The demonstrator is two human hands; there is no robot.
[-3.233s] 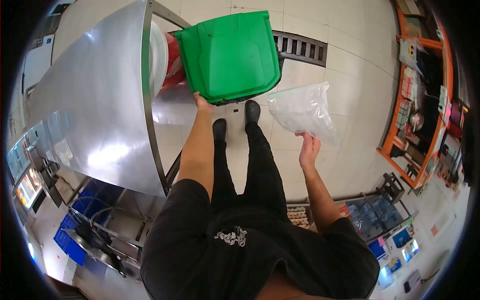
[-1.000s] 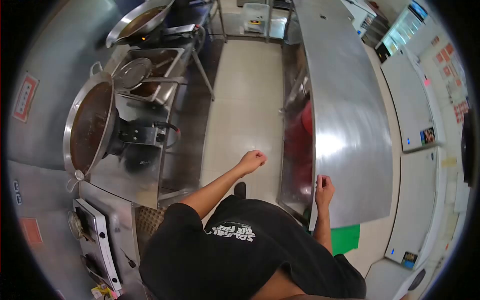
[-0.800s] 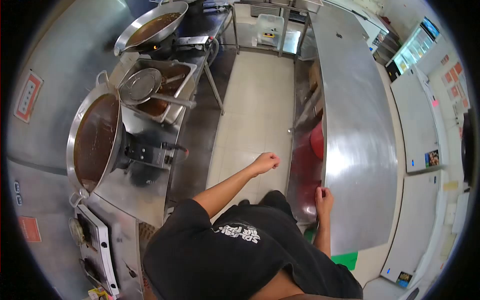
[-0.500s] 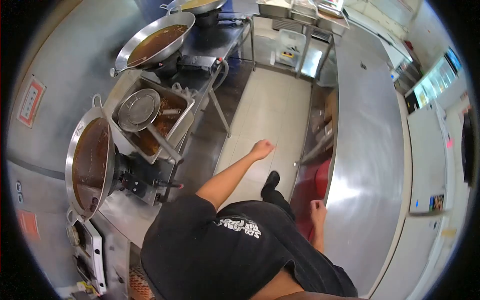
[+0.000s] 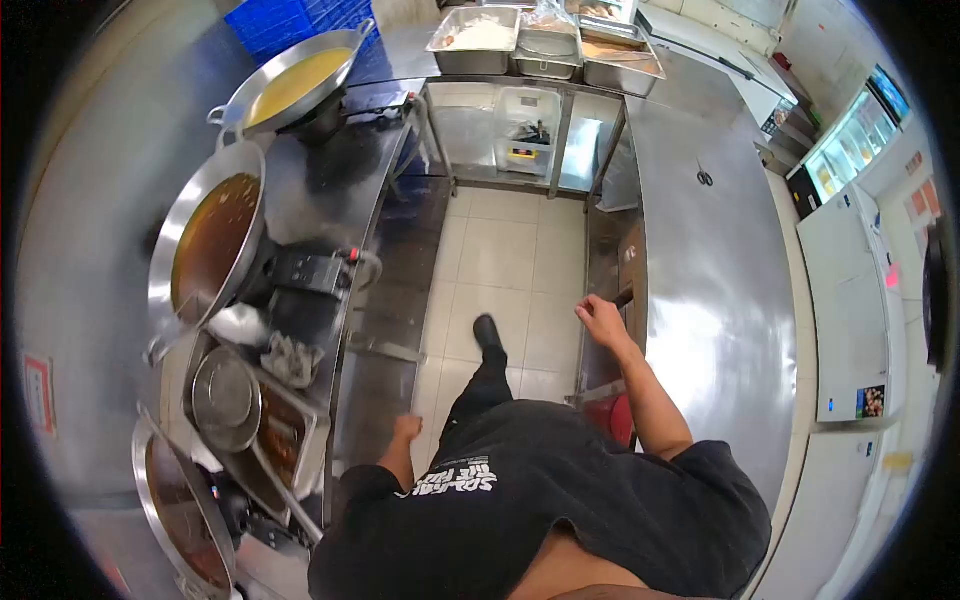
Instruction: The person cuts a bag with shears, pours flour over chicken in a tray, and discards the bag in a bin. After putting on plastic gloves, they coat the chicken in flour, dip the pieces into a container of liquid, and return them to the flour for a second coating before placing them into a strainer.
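Since half a second ago the arms have swapped: the right hand (image 5: pixel 603 320) is forward, the left hand (image 5: pixel 406 428) back by the hip. Both sets of fingers are curled shut on nothing. The right hand is just beside the edge of the steel table (image 5: pixel 720 300), whose long axis runs straight away toward food trays (image 5: pixel 545 40). The left hand hangs near the stove counter (image 5: pixel 375 330).

The person wore a black short-sleeved T-shirt (image 5: pixel 560 510) with white lettering (image 5: pixel 455 480) on it — plus black trousers (image 5: pixel 480 385) and a black shoe (image 5: pixel 486 331).
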